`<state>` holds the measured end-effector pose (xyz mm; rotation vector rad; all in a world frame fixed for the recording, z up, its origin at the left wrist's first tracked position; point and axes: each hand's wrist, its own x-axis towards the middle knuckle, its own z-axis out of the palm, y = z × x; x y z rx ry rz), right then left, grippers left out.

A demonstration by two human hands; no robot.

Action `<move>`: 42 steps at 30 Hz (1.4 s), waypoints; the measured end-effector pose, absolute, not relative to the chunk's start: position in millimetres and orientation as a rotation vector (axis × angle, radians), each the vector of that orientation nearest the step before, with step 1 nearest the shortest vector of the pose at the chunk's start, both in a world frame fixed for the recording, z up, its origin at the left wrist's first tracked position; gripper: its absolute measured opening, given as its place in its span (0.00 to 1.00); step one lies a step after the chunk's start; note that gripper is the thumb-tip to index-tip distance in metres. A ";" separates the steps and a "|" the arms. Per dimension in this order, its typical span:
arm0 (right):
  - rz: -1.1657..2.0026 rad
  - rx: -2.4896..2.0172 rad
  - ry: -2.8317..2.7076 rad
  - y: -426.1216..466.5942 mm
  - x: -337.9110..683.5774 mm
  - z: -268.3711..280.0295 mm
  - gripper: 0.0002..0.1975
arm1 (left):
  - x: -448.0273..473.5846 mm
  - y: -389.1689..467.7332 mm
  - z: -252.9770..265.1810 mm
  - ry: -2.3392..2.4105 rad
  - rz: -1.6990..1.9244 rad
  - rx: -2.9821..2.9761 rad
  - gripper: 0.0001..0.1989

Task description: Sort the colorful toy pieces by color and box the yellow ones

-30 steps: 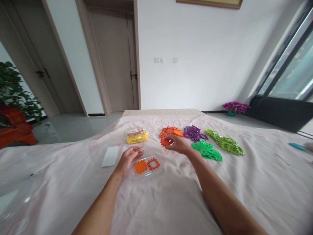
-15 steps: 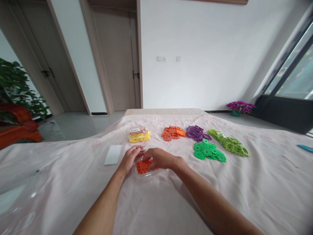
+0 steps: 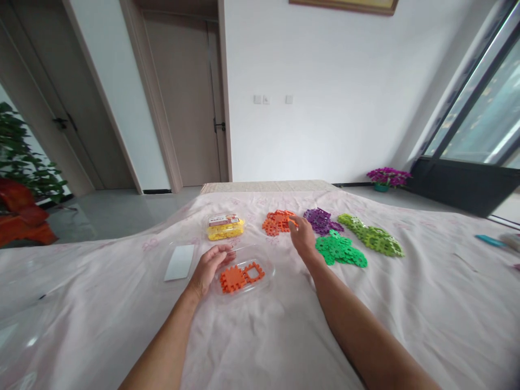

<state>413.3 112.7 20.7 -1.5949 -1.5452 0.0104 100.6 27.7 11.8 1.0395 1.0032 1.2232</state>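
Observation:
My left hand (image 3: 209,268) is curled at the left rim of a clear plastic box (image 3: 266,276), steadying it. Inside the box lie a stack of orange square interlocking pieces (image 3: 233,279) and an orange square frame piece (image 3: 254,272). My right hand (image 3: 303,236) reaches to the right edge of the orange pile (image 3: 277,222) with its fingertips pinched at an orange piece; the back of the hand partly hides the grip. To its right are purple pieces (image 3: 320,220), and just beside the wrist are green round pieces (image 3: 341,249).
A closed clear box of yellow pieces (image 3: 225,227) stands beyond my left hand. Left of it lies a clear lid with a white label (image 3: 179,262). Light-green pieces (image 3: 371,235) lie at the right. A wrinkled pink cloth (image 3: 276,336) covers the table.
My right hand has left the clear box and moved forward and right to the orange pile. The orange pieces in the box are now uncovered. My left hand stays at the box.

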 end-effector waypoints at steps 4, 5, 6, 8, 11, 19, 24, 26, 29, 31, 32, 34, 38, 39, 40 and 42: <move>-0.096 -1.747 -1.503 128.0 430.1 6.5 0.22 | 100.9 27.9 11.8 1.011 1.218 1.045 0.21; -0.106 -1.772 -1.524 132.9 430.4 6.0 0.23 | 101.1 27.9 11.9 1.013 1.218 1.046 0.21; -0.115 -1.798 -1.550 138.6 430.2 6.4 0.24 | 101.3 27.9 12.1 1.014 1.219 1.046 0.21; -0.135 -1.857 -1.602 151.6 429.4 9.1 0.26 | 101.6 27.8 12.8 1.017 1.217 1.047 0.21; -0.126 -1.938 -1.673 173.3 430.9 16.1 0.30 | 101.2 27.8 13.6 1.012 1.208 1.051 0.19; 0.181 -2.086 -1.917 210.9 437.1 27.3 0.35 | 96.7 28.1 13.3 0.906 1.138 1.066 0.19; 0.154 -2.066 -2.036 206.7 429.5 25.1 0.37 | 96.0 28.7 15.3 0.891 1.172 0.947 0.18; 0.135 -2.035 -2.076 198.7 426.3 26.1 0.36 | 95.6 29.1 16.1 0.899 1.184 0.921 0.18; 0.141 -1.971 -2.136 181.6 423.0 29.0 0.33 | 94.5 28.9 17.0 0.912 1.174 0.915 0.17; 0.139 -1.925 -2.179 167.7 421.1 30.3 0.32 | 93.4 28.0 18.1 0.928 1.160 0.926 0.15; 0.133 -1.902 -2.198 160.1 419.8 30.5 0.32 | 92.7 27.4 19.0 0.937 1.154 0.934 0.15; 0.126 -1.860 -2.229 144.3 416.4 30.0 0.31 | 91.2 26.2 21.3 0.960 1.145 0.948 0.15; 0.136 -1.770 -2.257 113.9 408.3 27.4 0.29 | 87.5 25.8 25.0 1.013 1.149 0.946 0.14; 0.155 -1.738 -2.257 108.2 407.1 26.7 0.28 | 86.6 26.3 24.9 1.020 1.157 0.942 0.14; 0.185 -1.697 -2.251 103.7 406.9 26.2 0.27 | 85.7 26.8 24.2 1.022 1.164 0.937 0.14; 0.273 -1.601 -2.200 99.2 409.3 25.2 0.26 | 84.0 27.7 21.7 1.021 1.170 0.931 0.14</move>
